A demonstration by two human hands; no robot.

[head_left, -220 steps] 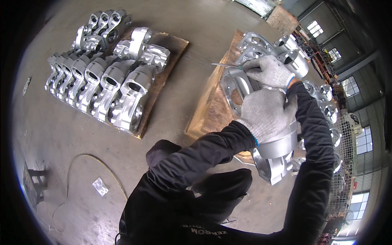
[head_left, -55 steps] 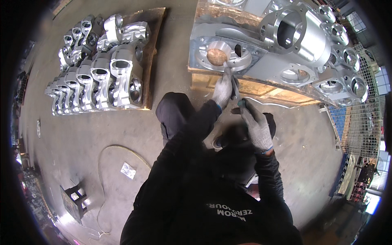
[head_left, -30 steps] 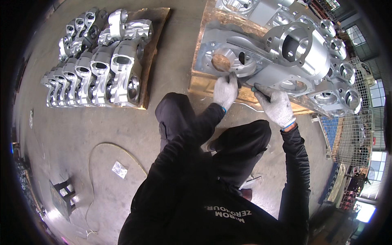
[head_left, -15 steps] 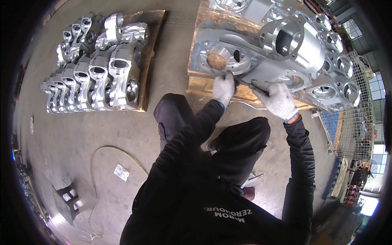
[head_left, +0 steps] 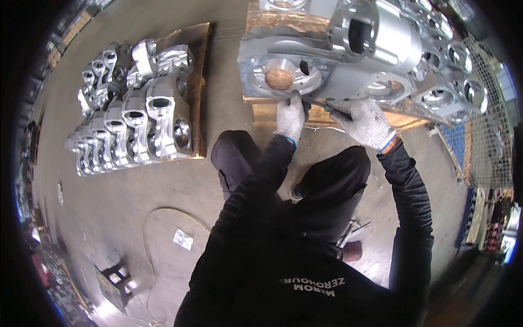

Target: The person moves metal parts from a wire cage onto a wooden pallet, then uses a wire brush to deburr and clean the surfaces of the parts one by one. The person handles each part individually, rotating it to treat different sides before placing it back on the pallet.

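Note:
In a pale knit glove, my left hand (head_left: 291,115) pinches one end of a thin dark file (head_left: 316,102). The other end is held by my gloved right hand (head_left: 364,123), its fingers closed around a greenish grip. The file runs level along the near edge of a flat silver metal casting (head_left: 251,82) with a large round opening; whether it touches the metal I cannot tell. Just beyond my right hand lies another silver casting (head_left: 348,82) with a wide cylindrical housing (head_left: 395,41) rising from it.
The castings rest on a wooden pallet (head_left: 264,113). At left, a second pallet (head_left: 200,92) carries rows of silver castings (head_left: 133,122). A wire mesh cage (head_left: 487,147) stands at right. On the floor lie a hose (head_left: 148,240), a foil-like sheet (head_left: 183,238) and a reddish container (head_left: 352,250).
The whole view has shifted, so the right pallet sits further left and the left pallet lower. Both hands keep hold of the file beside the same casting.

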